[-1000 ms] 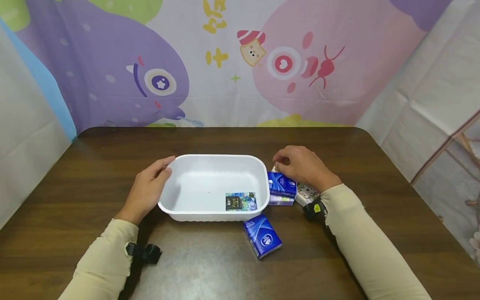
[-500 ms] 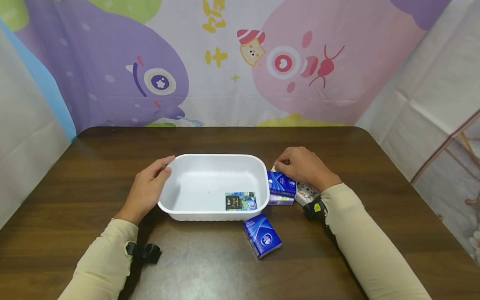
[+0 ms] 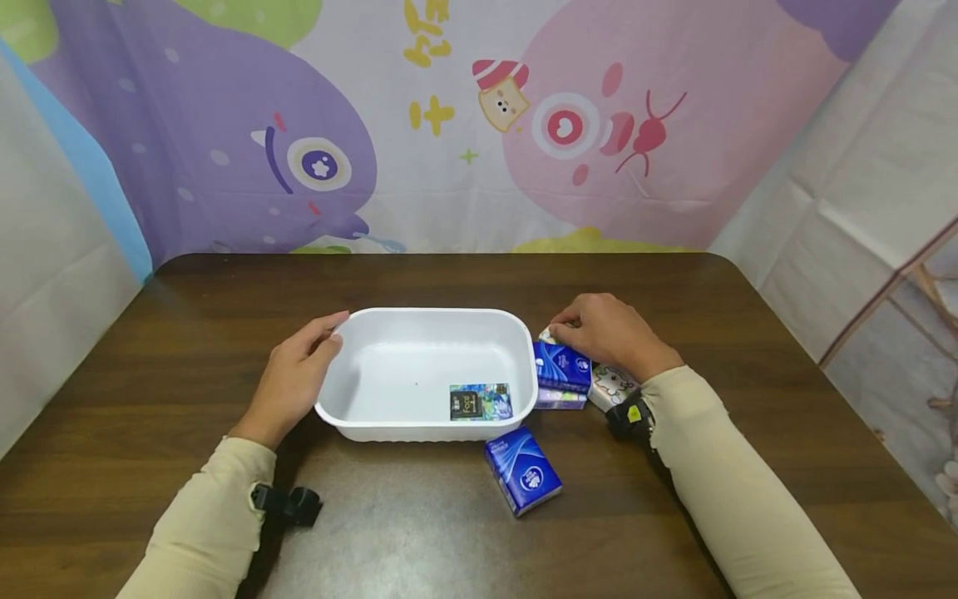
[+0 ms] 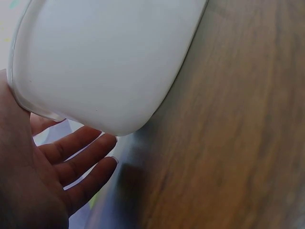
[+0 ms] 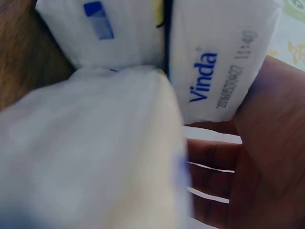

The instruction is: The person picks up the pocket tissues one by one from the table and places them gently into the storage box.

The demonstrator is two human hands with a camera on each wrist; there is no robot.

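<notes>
My left hand (image 3: 295, 374) grips the left end of a white plastic basin (image 3: 404, 431), thumb at the rim and fingers along the outer wall in the left wrist view. Flat inside the basin lies a tissue pack with a dark label and blue-green print (image 3: 481, 403). Past its right end, my right hand (image 3: 608, 333) pinches a small white tissue pack (image 3: 547, 336), mostly hidden by the hand in the head view. A blue tissue pack (image 3: 563, 367) lies just in front, on top of a lilac pack (image 3: 561, 400). "Vinda" shows on a pack (image 5: 209, 71) beside the right fingers.
Another blue tissue pack (image 3: 524, 472) lies on the brown wooden table (image 3: 404, 532) before the basin's right corner. A white pack with a cartoon print (image 3: 612, 387) sits under the right wrist. A cartoon-printed cloth (image 3: 449, 200) hangs along the table's back edge.
My right hand has shifted slightly to the right, and more of the white tissue pack shows at its fingertips. The left hand and the basin stay where they were.
</notes>
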